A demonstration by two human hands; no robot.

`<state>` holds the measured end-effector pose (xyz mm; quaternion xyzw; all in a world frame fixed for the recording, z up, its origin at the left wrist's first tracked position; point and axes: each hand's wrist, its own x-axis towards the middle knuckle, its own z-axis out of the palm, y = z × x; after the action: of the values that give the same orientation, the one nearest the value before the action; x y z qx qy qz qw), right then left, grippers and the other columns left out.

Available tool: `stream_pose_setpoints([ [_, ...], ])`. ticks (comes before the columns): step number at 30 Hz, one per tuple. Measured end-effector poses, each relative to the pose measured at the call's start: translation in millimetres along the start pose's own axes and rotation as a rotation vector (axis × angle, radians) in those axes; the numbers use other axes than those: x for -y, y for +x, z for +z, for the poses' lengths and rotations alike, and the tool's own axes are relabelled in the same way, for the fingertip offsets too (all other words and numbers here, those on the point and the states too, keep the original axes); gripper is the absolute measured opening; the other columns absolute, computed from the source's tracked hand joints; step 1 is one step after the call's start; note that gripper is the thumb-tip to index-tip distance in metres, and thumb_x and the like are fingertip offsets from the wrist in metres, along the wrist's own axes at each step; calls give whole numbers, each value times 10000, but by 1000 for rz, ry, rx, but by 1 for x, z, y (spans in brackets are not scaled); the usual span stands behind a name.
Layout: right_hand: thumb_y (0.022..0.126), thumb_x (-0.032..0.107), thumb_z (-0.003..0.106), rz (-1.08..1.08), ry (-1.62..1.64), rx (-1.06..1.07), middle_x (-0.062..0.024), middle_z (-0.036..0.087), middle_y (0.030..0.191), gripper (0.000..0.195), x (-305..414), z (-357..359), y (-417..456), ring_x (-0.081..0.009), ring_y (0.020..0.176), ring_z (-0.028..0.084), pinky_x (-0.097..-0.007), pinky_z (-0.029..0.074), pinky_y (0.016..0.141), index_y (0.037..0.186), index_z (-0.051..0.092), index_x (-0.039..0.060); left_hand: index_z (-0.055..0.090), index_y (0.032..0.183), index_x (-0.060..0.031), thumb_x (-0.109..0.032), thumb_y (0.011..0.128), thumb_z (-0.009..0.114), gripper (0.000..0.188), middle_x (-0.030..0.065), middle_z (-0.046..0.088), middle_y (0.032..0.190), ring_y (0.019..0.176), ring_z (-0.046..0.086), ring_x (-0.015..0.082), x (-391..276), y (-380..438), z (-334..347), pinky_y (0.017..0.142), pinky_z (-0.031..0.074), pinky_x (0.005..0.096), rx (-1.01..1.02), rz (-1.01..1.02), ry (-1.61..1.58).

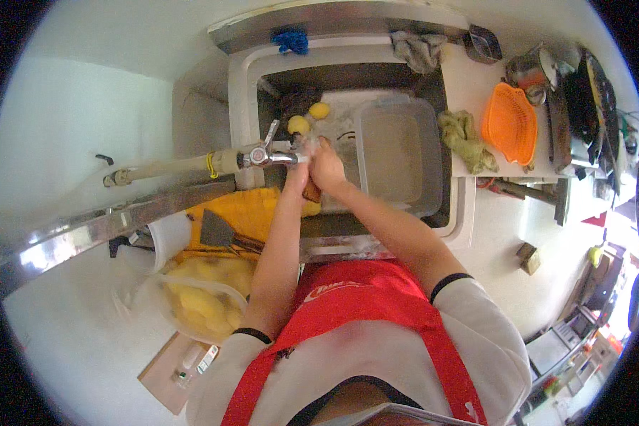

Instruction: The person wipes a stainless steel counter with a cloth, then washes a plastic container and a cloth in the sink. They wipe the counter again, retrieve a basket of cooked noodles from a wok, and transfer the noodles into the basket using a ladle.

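Note:
Both hands are close together under the metal tap (282, 158), over a deep sink (351, 226). My left hand (298, 173) is right at the spout, partly hidden by it and by blurred water. My right hand (327, 166) has bent fingers and lies against or beside the left one. A small brown thing (311, 191) shows just below and between the hands; whether a hand holds it is unclear. Two yellow round fruits, perhaps lemons (319, 110), lie beyond the hands beside dark matter. A clear plastic tub (428, 154) with cloudy water stands in the sink to the right.
An orange plastic basket (510, 125), a greenish cloth (466, 139) and pans stand on the right counter. A grey cloth (418, 50) and a blue scrubber (292, 41) lie on the far rim. At lower left are an orange cloth (234, 207) and a tub of yellow pieces (197, 303).

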<state>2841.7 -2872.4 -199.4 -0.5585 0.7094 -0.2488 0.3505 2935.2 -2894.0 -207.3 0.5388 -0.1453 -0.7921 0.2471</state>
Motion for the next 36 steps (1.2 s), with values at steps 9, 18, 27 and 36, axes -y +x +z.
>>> stream_pose_setpoints([
  [9, 865, 307, 475, 530, 563, -35, -171, 581, 1030, 344, -61, -20, 86, -287, 828, 620, -432, 496, 751, 1152, 503, 120, 485, 1167, -28, -358, 907, 471, 421, 68, 609, 832, 691, 583, 144, -8, -44, 5, 556, 462, 270, 204, 87, 278],
  [18, 896, 348, 433, 716, 1457, 287, -100, 559, 1089, 369, -19, -29, 27, -238, 927, 577, -404, 503, 766, 1163, 486, 99, 544, 1125, -29, -380, 899, 471, 424, 128, 576, 1044, 886, 575, 269, -4, 49, -33, 749, 455, 354, -456, 531, 1201],
  [27, 821, 190, 548, 139, 507, -356, -207, 528, 1104, 388, 7, 19, -15, -357, 1043, 499, -413, 394, 888, 1179, 461, 66, 544, 1056, -33, -485, 844, 528, 499, 124, 559, 1033, 956, 552, 238, 5, 61, -9, 769, 484, 359, -1, 26, -40],
  [36, 822, 164, 525, 535, 629, -296, -234, 563, 1033, 374, -48, 55, 20, -382, 948, 555, -421, 435, 822, 1169, 444, 51, 266, 1383, -119, -137, 779, 612, 696, 96, 463, 1243, 1115, 456, 249, 21, 80, -13, 928, 365, 353, -38, 352, 184],
])
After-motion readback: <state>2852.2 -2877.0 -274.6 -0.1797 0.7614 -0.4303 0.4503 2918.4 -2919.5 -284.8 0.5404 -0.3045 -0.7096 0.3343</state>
